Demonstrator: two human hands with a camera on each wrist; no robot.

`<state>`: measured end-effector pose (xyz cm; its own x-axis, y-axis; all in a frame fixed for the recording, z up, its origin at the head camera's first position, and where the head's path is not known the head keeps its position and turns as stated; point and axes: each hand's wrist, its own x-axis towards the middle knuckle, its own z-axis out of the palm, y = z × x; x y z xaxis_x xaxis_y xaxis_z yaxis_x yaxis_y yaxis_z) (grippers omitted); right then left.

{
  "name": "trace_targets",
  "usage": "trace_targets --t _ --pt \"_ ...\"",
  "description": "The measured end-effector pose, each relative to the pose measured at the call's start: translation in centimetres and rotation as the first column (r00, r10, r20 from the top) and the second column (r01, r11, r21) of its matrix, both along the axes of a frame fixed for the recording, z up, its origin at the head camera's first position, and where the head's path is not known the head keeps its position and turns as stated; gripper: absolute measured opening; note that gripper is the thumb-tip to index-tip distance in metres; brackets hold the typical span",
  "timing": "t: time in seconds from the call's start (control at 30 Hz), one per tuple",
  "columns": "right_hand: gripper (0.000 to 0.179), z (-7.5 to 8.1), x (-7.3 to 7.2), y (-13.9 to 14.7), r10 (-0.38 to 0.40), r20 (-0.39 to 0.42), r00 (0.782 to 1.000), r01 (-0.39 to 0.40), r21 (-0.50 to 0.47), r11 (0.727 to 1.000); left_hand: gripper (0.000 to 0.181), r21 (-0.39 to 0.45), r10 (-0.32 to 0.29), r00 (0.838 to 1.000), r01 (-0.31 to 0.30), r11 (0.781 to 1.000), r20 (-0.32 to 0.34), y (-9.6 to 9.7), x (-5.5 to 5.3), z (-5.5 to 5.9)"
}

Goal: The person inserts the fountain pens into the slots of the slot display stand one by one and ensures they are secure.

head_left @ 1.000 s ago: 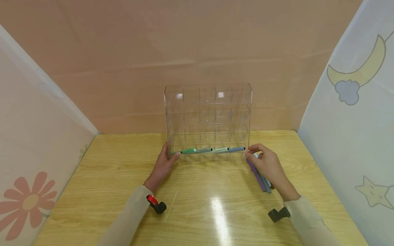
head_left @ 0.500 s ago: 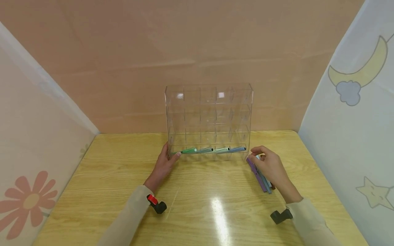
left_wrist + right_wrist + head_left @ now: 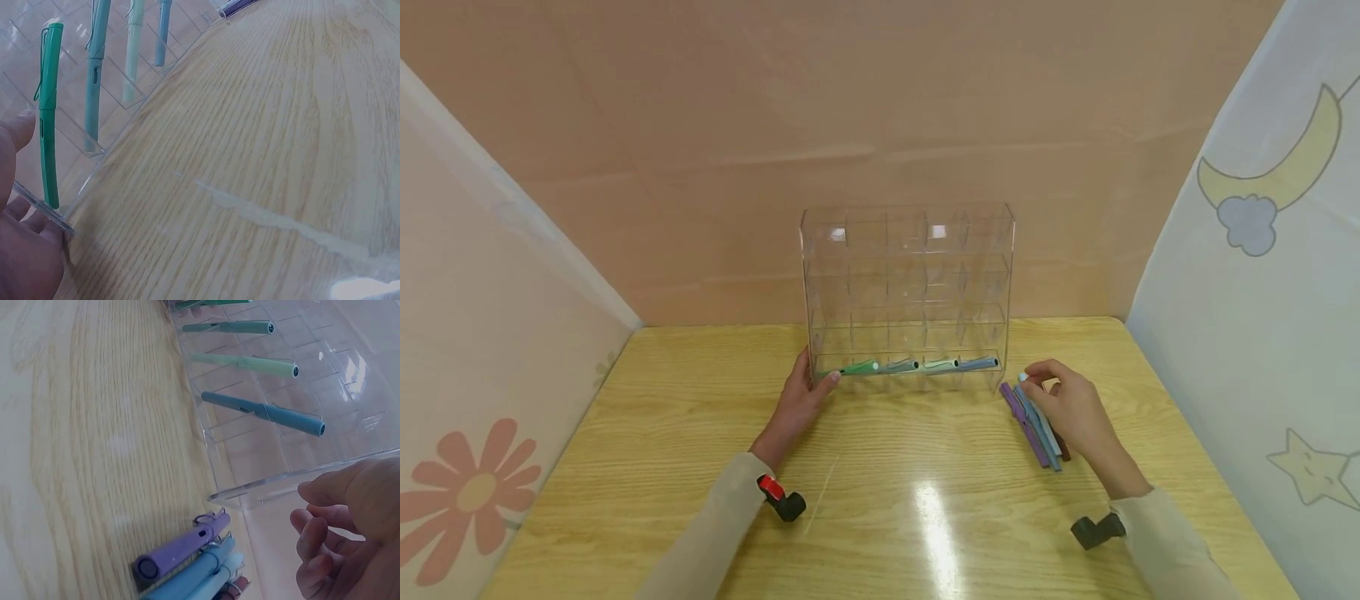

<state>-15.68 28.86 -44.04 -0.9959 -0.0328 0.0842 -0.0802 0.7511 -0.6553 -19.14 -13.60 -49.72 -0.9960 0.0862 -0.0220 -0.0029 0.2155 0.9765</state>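
Observation:
My left hand [image 3: 801, 400] grips the lower left corner of a clear acrylic display rack [image 3: 62, 222], thumb in front and fingers behind the side panel. In the rack's bottom row lie a green pen [image 3: 49, 119], a teal pen [image 3: 94, 81], a pale green pen [image 3: 250, 364] and a blue pen [image 3: 265, 414]. Just right of the rack, my right hand [image 3: 1067, 404] hovers by a small pile of pens, fingers loosely curled around nothing. The pile has a purple pen [image 3: 184, 547], a blue-grey pen [image 3: 194, 572], a light blue pen [image 3: 215, 581] and a dark red pen [image 3: 1064, 447].
Wooden table [image 3: 880, 467] lies under everything, with a pale scuff [image 3: 281, 222] near my left wrist. A pinkish-tan backdrop [image 3: 715, 167] rises behind the rack. Printed side panels [image 3: 1262, 333] stand at left and right.
My right hand has drawn away from the rack's lower right corner, moving right over the pen pile and uncovering more of the pens. The left hand keeps its grip; the rack stays put.

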Motion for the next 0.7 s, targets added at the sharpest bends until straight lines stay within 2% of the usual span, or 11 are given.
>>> trace_targets --t 0.5,0.7 --pt "0.038 -0.5 0.0 1.5 -0.06 0.061 0.996 0.058 0.039 0.998 0.081 0.003 -0.01 1.0 0.01 1.0 -0.008 0.0 0.1 0.0" --pt "0.04 -0.9 -0.1 2.0 -0.044 0.06 0.997 0.042 0.039 0.998 0.081 0.06 -0.026 1.0 0.026 0.998 -0.008 -0.1 0.1 -0.2"
